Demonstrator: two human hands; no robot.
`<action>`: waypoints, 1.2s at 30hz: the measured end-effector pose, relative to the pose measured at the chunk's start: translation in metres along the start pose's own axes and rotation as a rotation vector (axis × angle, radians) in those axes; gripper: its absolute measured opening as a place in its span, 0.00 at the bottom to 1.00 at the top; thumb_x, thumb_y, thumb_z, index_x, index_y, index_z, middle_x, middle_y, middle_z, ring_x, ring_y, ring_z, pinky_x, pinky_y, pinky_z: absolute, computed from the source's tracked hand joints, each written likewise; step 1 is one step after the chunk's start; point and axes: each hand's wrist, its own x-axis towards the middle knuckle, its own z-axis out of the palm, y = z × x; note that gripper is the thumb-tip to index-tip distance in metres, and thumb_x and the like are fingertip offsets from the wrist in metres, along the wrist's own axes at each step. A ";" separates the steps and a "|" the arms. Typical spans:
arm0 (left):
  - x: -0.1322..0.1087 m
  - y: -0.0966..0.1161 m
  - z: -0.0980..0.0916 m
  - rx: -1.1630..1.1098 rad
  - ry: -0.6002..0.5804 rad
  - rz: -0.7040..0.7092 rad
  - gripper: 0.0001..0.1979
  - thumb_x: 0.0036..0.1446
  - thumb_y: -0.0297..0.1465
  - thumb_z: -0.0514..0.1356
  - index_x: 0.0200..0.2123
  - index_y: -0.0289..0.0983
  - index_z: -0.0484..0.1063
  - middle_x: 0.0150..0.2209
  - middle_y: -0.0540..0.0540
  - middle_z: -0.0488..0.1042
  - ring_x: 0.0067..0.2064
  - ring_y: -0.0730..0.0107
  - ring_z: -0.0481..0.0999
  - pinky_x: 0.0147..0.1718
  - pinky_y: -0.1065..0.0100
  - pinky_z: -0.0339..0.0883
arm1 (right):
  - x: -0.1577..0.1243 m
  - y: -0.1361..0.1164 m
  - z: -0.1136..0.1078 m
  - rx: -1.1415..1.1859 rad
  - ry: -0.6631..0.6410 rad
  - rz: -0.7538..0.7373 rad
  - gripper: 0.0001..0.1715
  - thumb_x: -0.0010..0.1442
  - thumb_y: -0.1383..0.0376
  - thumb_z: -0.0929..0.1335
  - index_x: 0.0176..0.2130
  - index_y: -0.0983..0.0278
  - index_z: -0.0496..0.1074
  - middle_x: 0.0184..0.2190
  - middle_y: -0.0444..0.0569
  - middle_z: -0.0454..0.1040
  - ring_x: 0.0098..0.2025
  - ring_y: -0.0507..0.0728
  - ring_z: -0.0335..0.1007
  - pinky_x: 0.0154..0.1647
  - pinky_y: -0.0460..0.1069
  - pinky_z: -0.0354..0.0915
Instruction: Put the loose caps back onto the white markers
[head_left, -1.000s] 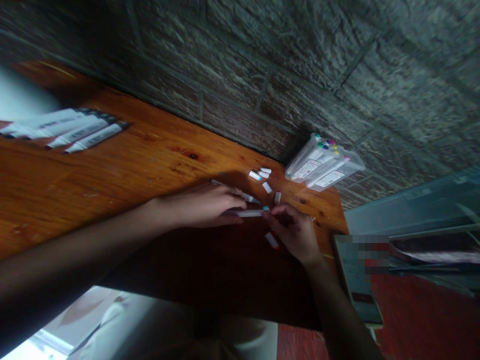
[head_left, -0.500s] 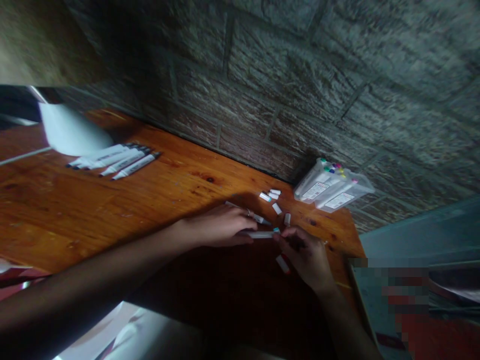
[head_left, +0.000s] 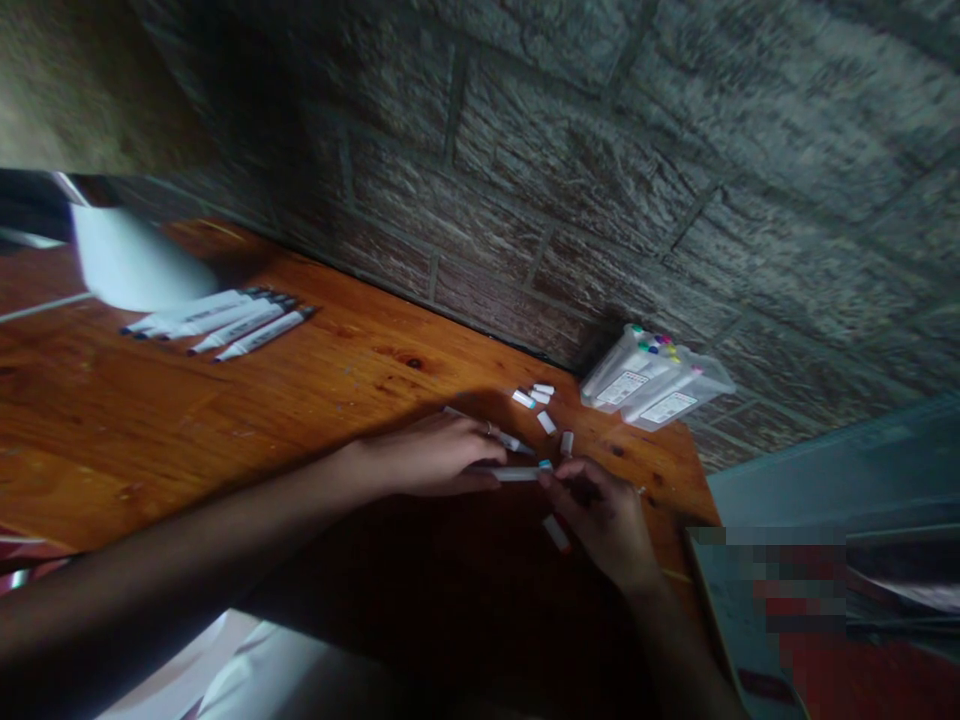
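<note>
My left hand (head_left: 431, 455) is closed around a white marker (head_left: 519, 474) lying level, its blue end pointing right. The thumb and fingers of my right hand (head_left: 606, 515) pinch at that blue end; whether a cap sits between them is hard to make out. A second marker (head_left: 516, 443) lies partly under my left hand, just beyond the held one. Several loose marker caps (head_left: 547, 423) are scattered past my fingers, and a white cap with a red end (head_left: 556, 533) rests nearer me, beside my right hand.
Several white markers (head_left: 251, 322) lie in a row at the left, by a lamp with a white base (head_left: 135, 260). Clear plastic cases (head_left: 671, 400) with colourful markers stand against the brick wall (head_left: 480, 190). The wooden table (head_left: 360, 350) ends at the right.
The whole view has shifted slightly, so things sit a little further left. Both hands keep their hold on the marker, with hardly any visible movement.
</note>
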 end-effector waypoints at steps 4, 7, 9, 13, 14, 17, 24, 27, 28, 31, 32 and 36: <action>0.000 -0.001 0.002 -0.015 0.008 0.011 0.11 0.64 0.36 0.61 0.48 0.43 0.77 0.47 0.47 0.80 0.50 0.64 0.79 0.51 0.67 0.67 | -0.001 0.001 -0.001 0.004 0.000 0.018 0.11 0.62 0.57 0.71 0.34 0.62 0.75 0.24 0.42 0.73 0.23 0.49 0.63 0.24 0.44 0.58; 0.000 -0.001 0.002 -0.017 0.000 0.005 0.11 0.64 0.36 0.61 0.47 0.43 0.77 0.47 0.48 0.80 0.50 0.64 0.79 0.51 0.68 0.68 | -0.001 0.002 -0.001 0.014 0.004 0.010 0.11 0.62 0.57 0.71 0.34 0.62 0.75 0.23 0.41 0.72 0.23 0.49 0.62 0.24 0.44 0.58; 0.001 -0.001 0.002 -0.019 -0.006 0.000 0.11 0.64 0.35 0.61 0.48 0.43 0.77 0.48 0.48 0.80 0.50 0.64 0.79 0.51 0.67 0.68 | -0.001 0.001 -0.001 0.023 -0.001 0.010 0.10 0.62 0.57 0.71 0.34 0.62 0.75 0.24 0.41 0.72 0.23 0.49 0.63 0.24 0.44 0.58; 0.001 0.000 0.000 -0.024 -0.023 -0.002 0.11 0.64 0.34 0.61 0.49 0.43 0.77 0.49 0.48 0.80 0.52 0.64 0.78 0.53 0.67 0.67 | -0.001 0.001 -0.001 0.016 0.002 0.007 0.10 0.62 0.58 0.71 0.34 0.62 0.74 0.23 0.41 0.71 0.22 0.49 0.62 0.23 0.44 0.57; 0.001 0.000 0.000 -0.025 -0.030 -0.004 0.11 0.64 0.34 0.61 0.48 0.43 0.77 0.49 0.48 0.80 0.52 0.64 0.78 0.53 0.67 0.67 | -0.001 0.000 -0.001 0.016 0.003 0.005 0.10 0.62 0.58 0.71 0.34 0.62 0.74 0.23 0.41 0.71 0.23 0.49 0.62 0.24 0.44 0.57; 0.000 0.001 -0.001 -0.028 -0.036 -0.016 0.11 0.64 0.35 0.61 0.48 0.43 0.77 0.48 0.48 0.80 0.51 0.64 0.78 0.54 0.67 0.67 | -0.001 0.000 -0.001 0.016 0.008 -0.007 0.09 0.62 0.59 0.71 0.34 0.62 0.74 0.24 0.41 0.72 0.24 0.49 0.64 0.24 0.43 0.59; 0.000 0.001 0.000 -0.038 -0.018 -0.013 0.11 0.63 0.35 0.62 0.48 0.44 0.77 0.48 0.49 0.80 0.50 0.64 0.78 0.52 0.67 0.67 | 0.000 -0.001 -0.001 0.011 0.010 -0.020 0.09 0.62 0.59 0.71 0.33 0.62 0.74 0.22 0.41 0.72 0.22 0.49 0.64 0.24 0.43 0.59; 0.000 0.001 0.001 -0.045 -0.012 -0.020 0.10 0.63 0.35 0.62 0.47 0.43 0.78 0.48 0.48 0.80 0.50 0.64 0.79 0.52 0.68 0.67 | 0.001 -0.001 0.000 0.015 0.004 -0.021 0.09 0.62 0.59 0.71 0.34 0.62 0.74 0.24 0.41 0.73 0.24 0.49 0.66 0.25 0.43 0.60; 0.000 0.001 0.001 -0.046 -0.008 -0.018 0.10 0.63 0.35 0.62 0.48 0.43 0.78 0.48 0.48 0.80 0.50 0.64 0.79 0.52 0.67 0.67 | 0.001 -0.001 0.000 0.016 0.002 -0.022 0.09 0.62 0.59 0.71 0.34 0.62 0.74 0.24 0.42 0.74 0.24 0.49 0.67 0.25 0.43 0.61; -0.001 0.001 0.000 -0.060 0.011 -0.008 0.11 0.63 0.35 0.62 0.48 0.44 0.78 0.47 0.49 0.81 0.50 0.64 0.79 0.52 0.68 0.67 | 0.001 -0.001 0.000 0.011 -0.005 -0.018 0.09 0.62 0.59 0.71 0.33 0.62 0.74 0.25 0.42 0.74 0.24 0.49 0.67 0.26 0.43 0.61; -0.001 0.001 0.000 -0.064 0.017 -0.005 0.10 0.63 0.35 0.62 0.47 0.44 0.78 0.47 0.49 0.81 0.49 0.65 0.79 0.52 0.68 0.67 | 0.001 -0.001 0.000 0.008 -0.011 -0.017 0.09 0.62 0.59 0.71 0.33 0.62 0.74 0.24 0.42 0.74 0.24 0.49 0.66 0.26 0.43 0.61; -0.001 0.001 0.001 -0.058 0.023 0.003 0.11 0.63 0.34 0.63 0.48 0.44 0.77 0.48 0.49 0.80 0.51 0.64 0.78 0.54 0.67 0.66 | 0.000 -0.001 0.000 -0.022 -0.042 -0.013 0.09 0.62 0.59 0.71 0.33 0.62 0.75 0.25 0.42 0.74 0.24 0.49 0.66 0.25 0.43 0.60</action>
